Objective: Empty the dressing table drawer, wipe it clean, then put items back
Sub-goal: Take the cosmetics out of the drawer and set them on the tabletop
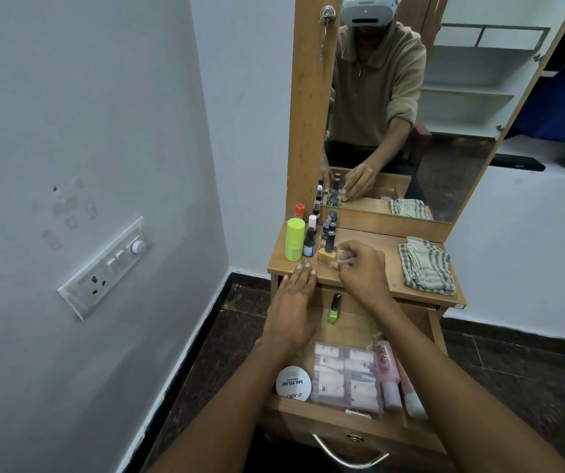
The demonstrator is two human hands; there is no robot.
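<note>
At the bottom centre of the frame, the curved metal handle (349, 454) of the pulled-out drawer (339, 423) is seen nearest the camera. Along the drawer's front edge, lower centre, four items are found: a round white nail-polish-remover tub (293, 384), a clear plastic case of small pale bottles (345, 375), and two pink tubes (390, 373) laid side by side at the right. Further in, a green nail polish bottle (335, 308) is lying on its side on the drawer floor, well apart from the others.

Above it, at mid-frame, the left hand (291, 302) is laid flat, fingers straight and together, with the fingertips resting on the front edge of the dressing table top (393, 254); nothing is held. The right hand (363, 268) is curled, and its fingertips are in contact with a yellow nail polish bottle (328, 254) standing upright on the top. Whether the bottle is pinched or just released cannot be told.

Behind it, a lime-green canister (295, 238) and several small dark-capped bottles are grouped at the top's left. A folded striped cloth (426, 266) is placed at the right, untouched.

The emptying step is judged to be in hand and partly complete. For the next move, the right hand is to be freed and lowered into the drawer; the green bottle is the closest remaining item.
</note>
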